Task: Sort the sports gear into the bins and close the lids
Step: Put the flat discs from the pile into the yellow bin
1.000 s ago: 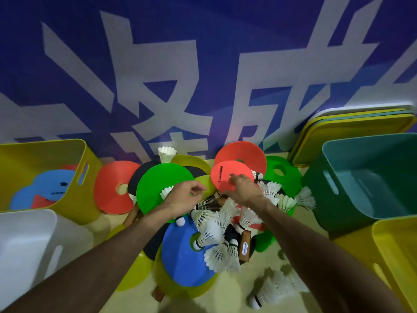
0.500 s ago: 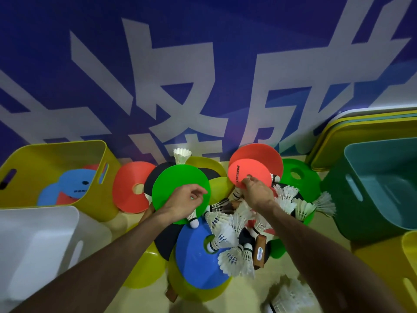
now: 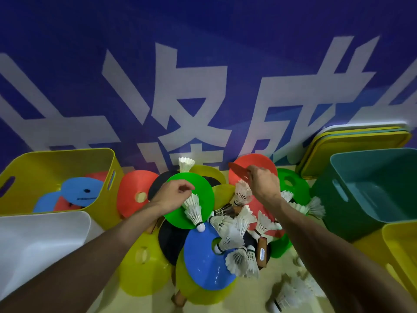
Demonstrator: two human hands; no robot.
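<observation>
A heap of flat disc cones, white shuttlecocks and paddles lies on the floor against a blue wall. My left hand (image 3: 173, 196) is shut on a white shuttlecock (image 3: 194, 211) that hangs cork-down over a green disc (image 3: 203, 188). My right hand (image 3: 262, 185) holds a small red disc (image 3: 238, 172) lifted edge-on above the heap, in front of a larger red disc (image 3: 259, 162). A blue disc (image 3: 203, 260) and several shuttlecocks (image 3: 234, 236) lie below my hands.
A yellow bin (image 3: 67, 154) at the left holds blue and red discs. A white bin (image 3: 33, 245) stands at the near left. On the right are a teal bin (image 3: 338, 199), a yellow bin (image 3: 401, 245) and stacked lids (image 3: 352, 145) against the wall.
My left hand has picked the shuttlecock up from the green disc. My right hand has lifted the small red disc and tilted it edge-on. The view has shifted left.
</observation>
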